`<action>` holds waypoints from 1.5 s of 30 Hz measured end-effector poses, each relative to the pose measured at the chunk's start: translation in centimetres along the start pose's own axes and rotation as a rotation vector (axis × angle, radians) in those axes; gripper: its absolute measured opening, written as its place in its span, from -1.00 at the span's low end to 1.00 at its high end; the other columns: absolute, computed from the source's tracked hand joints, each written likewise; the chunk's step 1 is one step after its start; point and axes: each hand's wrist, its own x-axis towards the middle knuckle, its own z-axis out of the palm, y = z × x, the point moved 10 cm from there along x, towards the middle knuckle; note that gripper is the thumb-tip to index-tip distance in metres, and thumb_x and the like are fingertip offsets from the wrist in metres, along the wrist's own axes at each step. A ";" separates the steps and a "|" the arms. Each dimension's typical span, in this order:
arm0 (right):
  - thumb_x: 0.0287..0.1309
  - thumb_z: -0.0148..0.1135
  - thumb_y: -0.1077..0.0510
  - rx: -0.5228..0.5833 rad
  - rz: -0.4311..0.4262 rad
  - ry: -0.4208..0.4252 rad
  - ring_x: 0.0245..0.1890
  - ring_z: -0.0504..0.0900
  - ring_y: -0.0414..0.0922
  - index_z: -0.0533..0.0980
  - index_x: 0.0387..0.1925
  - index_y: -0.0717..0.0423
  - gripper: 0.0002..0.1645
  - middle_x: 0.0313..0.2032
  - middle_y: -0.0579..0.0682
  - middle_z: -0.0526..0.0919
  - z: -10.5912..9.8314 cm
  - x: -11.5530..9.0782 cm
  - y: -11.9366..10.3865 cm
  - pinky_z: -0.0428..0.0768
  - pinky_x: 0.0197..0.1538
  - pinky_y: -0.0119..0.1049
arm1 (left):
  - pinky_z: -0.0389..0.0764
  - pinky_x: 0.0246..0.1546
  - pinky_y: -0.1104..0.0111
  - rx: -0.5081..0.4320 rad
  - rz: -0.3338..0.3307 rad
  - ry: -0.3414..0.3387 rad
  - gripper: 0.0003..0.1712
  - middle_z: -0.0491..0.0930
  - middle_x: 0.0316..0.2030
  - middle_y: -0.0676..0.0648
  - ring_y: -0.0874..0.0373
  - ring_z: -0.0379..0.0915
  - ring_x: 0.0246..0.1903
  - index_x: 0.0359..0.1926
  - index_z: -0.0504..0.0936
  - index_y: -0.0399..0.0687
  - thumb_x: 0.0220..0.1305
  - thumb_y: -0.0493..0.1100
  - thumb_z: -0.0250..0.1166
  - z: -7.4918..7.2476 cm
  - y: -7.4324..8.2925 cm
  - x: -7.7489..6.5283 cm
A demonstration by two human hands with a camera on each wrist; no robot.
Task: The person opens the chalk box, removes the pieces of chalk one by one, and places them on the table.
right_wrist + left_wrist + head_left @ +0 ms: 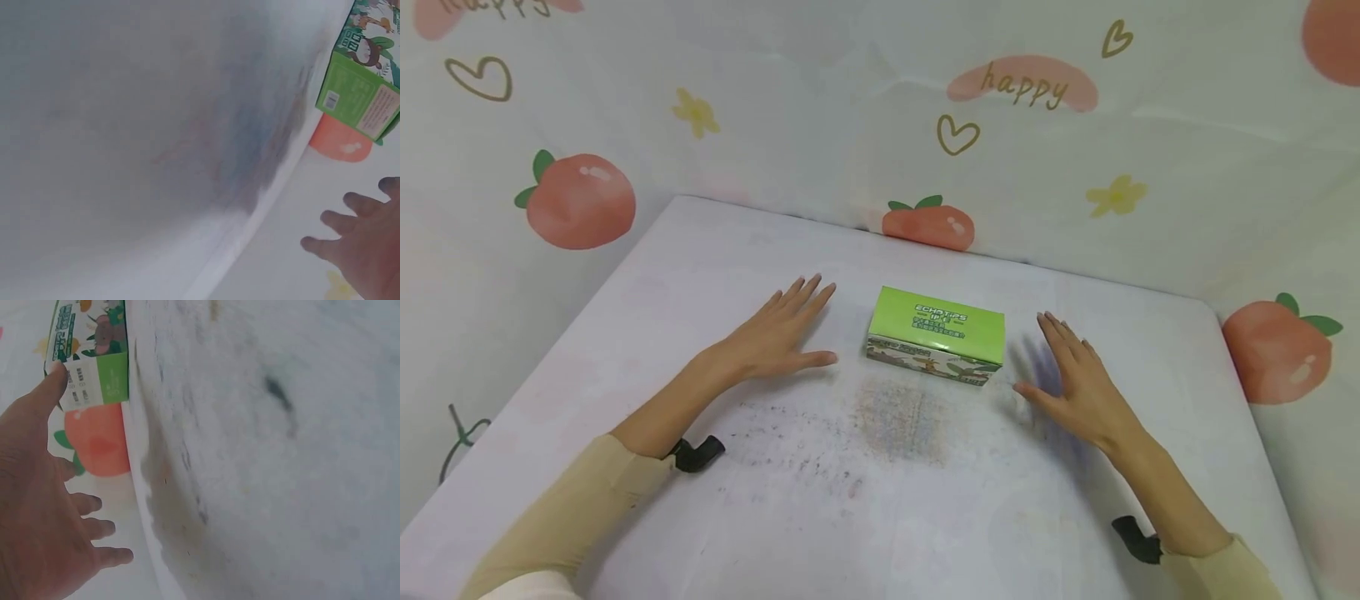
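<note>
A small oblong box [937, 333] with a bright green top and illustrated sides rests on the white table. To its left, my left hand [782, 329] is held with fingers straight and thumb spread toward the box, apart from it. On the other side, my right hand [1071, 379] has its fingers extended and thumb pointing at the box, with a gap between. Both hands hold nothing. In the left wrist view the box [94, 353] appears beyond the thumb; in the right wrist view the box [359, 81] shows its green end above my fingers.
The white table [820, 533] carries dark smudges and a brownish stain [902, 421] in front of the box. A pale wall covering [820, 125] with printed fruit, hearts and flowers stands behind. Black curved pieces [698, 454] are at both wrists.
</note>
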 end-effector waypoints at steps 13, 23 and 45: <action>0.14 0.44 -0.06 0.109 -0.068 0.009 0.48 0.12 0.10 0.03 0.57 -0.06 0.11 0.50 0.06 0.15 -0.6 2.3 -2.3 0.24 0.43 0.19 | 0.17 0.47 -0.03 -0.155 0.044 0.026 0.20 -0.29 0.58 0.01 0.04 -0.29 0.54 0.59 -0.33 0.32 0.19 0.52 0.15 -0.4 1.3 1.8; 0.08 0.50 -0.01 0.216 -0.086 -0.036 0.43 0.23 0.03 0.14 0.53 -0.12 0.07 0.44 -0.02 0.29 0.2 4.0 -3.0 0.38 0.35 0.17 | -0.02 0.54 0.17 -0.298 0.106 -0.012 0.27 -0.26 0.57 0.04 0.13 -0.26 0.53 0.60 -0.32 0.15 0.19 0.39 0.31 0.0 2.9 3.2; -0.02 0.59 0.08 0.340 -0.145 -0.081 0.29 0.41 0.01 0.34 0.42 0.07 -0.03 0.33 0.04 0.40 1.6 5.8 -4.2 0.57 0.23 -0.01 | 0.35 0.40 0.27 -0.599 0.153 -0.018 0.18 0.12 0.50 -0.10 0.01 0.17 0.42 0.57 -0.03 -0.13 0.14 0.01 0.52 0.1 4.5 5.7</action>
